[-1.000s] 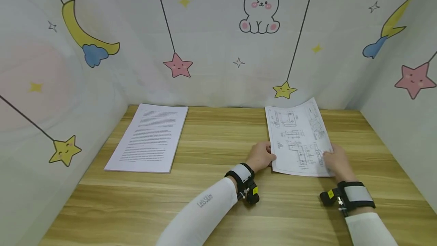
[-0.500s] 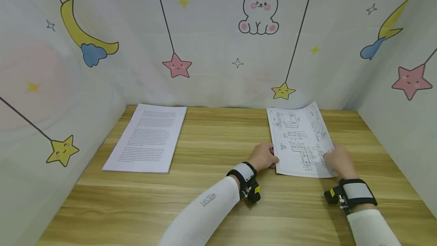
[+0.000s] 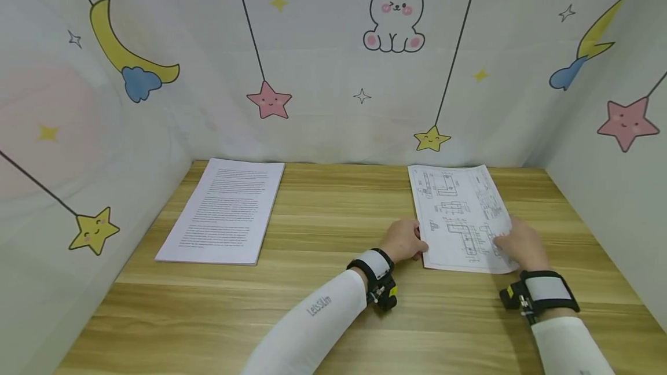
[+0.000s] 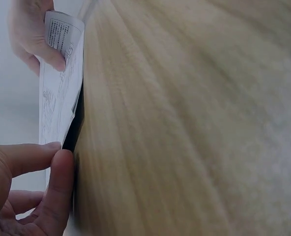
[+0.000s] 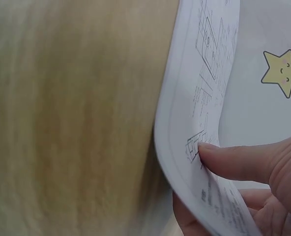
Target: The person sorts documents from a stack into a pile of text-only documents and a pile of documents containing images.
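Note:
Paper printed with technical line drawings (image 3: 453,219) lies at the right of the table; whether it is one sheet or a thin stack I cannot tell. My left hand (image 3: 403,241) pinches its left edge near the front corner, and the left wrist view shows a dark gap under that edge (image 4: 62,108). On the other side my right hand (image 3: 526,245) holds the right edge, thumb on the printed face and fingers beneath. Seen from the right wrist, the paper (image 5: 192,118) bends upward along that held edge.
A stack of text-printed paper (image 3: 221,213) lies on the left of the wooden table (image 3: 333,317). Behind and beside the table hangs a white cloth (image 3: 323,62) with cartoon prints. A strapped camera sits on each wrist.
The drawing paper has come down flatter at its far right corner and shifted slightly right. Both hands have moved a little right with it, still holding its edges.

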### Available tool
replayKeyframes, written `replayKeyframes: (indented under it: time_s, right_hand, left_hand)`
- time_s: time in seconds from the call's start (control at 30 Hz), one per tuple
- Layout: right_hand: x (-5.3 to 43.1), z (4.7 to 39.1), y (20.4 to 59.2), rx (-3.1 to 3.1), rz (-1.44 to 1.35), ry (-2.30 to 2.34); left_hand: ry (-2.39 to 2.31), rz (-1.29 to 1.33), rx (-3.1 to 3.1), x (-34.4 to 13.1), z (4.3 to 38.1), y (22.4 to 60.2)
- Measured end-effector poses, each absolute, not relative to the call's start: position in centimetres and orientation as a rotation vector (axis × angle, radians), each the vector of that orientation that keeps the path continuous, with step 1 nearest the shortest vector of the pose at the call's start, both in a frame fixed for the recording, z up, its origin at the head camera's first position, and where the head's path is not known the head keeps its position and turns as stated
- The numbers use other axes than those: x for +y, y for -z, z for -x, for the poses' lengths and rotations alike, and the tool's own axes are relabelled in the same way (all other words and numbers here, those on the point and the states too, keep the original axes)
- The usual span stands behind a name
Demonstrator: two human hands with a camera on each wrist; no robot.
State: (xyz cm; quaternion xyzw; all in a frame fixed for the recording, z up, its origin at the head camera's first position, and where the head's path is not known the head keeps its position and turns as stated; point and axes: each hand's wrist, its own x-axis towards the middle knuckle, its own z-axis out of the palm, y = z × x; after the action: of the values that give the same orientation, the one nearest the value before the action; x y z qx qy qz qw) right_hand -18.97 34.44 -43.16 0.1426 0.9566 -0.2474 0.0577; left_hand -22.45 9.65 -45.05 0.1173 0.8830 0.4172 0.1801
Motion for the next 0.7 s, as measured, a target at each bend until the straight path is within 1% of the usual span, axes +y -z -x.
replayKeyframes:
  time_s: [0.27,0.5,0.7]
  right_hand:
    - [34.9,18.7,43.1,2.927,-0.411,0.647]
    - [34.4,18.5,42.6,2.903,-0.477,0.507]
    - [33.7,18.2,42.7,2.973,-0.509,0.492]
  left_hand:
    - [-0.952,-0.409,2.661,9.8,22.1,44.8]
    - [-0.973,-0.429,2.710,9.6,21.7,45.0]
    - [-1.085,-0.439,2.664,9.0,21.4,44.9]
